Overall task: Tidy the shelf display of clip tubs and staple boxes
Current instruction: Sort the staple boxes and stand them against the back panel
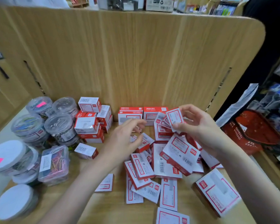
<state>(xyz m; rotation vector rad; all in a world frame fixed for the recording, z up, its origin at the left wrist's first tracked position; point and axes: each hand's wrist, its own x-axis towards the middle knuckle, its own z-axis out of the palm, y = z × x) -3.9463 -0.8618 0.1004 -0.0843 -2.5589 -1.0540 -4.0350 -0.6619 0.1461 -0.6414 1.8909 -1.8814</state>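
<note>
Red-and-white staple boxes lie in a loose heap (pixel 168 159) across the middle of the wooden shelf (pixel 103 204). My right hand (pixel 194 125) holds a small staple box (pixel 174 121) above the heap. My left hand (pixel 126 138) hovers over the pile with fingers spread and nothing in it. Two staple boxes (pixel 143 114) stand upright against the back panel. A stack of staple boxes (pixel 90 120) sits left of centre. Clear round clip tubs (pixel 58 126) and a rectangular tub of coloured clips (pixel 54 164) crowd the left side.
A tall wooden back panel (pixel 136 59) closes the shelf behind. A red shopping basket (pixel 252 135) with a plastic bag sits off the right edge. White-lidded tubs (pixel 8 154) stand at the front left. One large staple box (pixel 217 191) lies at the front right.
</note>
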